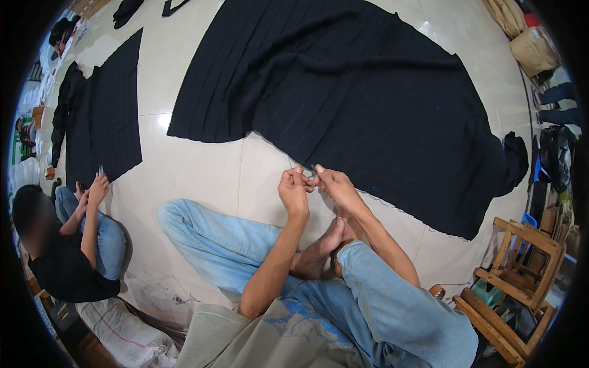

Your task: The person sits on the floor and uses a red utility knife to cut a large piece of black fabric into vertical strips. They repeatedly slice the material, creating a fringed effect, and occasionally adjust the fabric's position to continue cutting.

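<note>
A large dark pleated fabric piece lies spread on the floor in front of me. My left hand is closed in a pinch at its lower edge, beside loose threads. My right hand, just to the right, has its fingers closed on a small dark metal tool, perhaps snips, partly hidden by my fingers. The two hands almost touch, above my bare feet and crossed legs in pale jeans.
A seated co-worker on the left holds pointed metal scissors at another dark fabric piece. A white sack lies lower left. Wooden stools, paper sacks and black bags line the right; another person's legs show there.
</note>
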`<state>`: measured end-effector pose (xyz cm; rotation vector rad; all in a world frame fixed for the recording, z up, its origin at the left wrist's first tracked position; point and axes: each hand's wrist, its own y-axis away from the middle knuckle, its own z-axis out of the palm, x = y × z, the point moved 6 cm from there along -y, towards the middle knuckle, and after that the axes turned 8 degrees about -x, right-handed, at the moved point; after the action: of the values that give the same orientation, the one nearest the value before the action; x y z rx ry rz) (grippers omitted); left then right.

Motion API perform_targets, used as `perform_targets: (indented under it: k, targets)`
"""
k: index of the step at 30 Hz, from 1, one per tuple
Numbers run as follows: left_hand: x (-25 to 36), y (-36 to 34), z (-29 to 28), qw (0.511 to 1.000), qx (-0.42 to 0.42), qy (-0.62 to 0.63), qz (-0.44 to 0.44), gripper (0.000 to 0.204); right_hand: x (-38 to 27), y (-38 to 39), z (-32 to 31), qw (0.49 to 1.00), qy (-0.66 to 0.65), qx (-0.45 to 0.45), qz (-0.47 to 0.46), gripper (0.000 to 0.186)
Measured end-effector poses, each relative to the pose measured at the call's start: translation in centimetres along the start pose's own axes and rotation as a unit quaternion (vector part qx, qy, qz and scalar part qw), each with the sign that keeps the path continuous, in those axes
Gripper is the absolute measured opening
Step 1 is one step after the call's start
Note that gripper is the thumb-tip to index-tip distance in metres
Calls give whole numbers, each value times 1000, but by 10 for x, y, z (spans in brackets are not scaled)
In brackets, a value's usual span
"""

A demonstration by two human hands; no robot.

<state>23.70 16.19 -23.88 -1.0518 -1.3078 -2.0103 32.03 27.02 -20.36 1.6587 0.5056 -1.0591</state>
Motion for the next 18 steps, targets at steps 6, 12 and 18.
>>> perform_targets:
  k: [6, 12, 18]
  targets:
    - [8, 7, 6, 990, -33, -117, 66, 20, 6, -18, 2, 999, 3, -48, -5, 41]
    - [12, 9, 1, 982, -40, -163, 83, 20, 13, -27, 2, 995, -61, -76, 33, 37]
    - [13, 9, 2, 981, -47, -169, 81, 18, 19, -33, 6, 992, -80, -80, 49, 34]
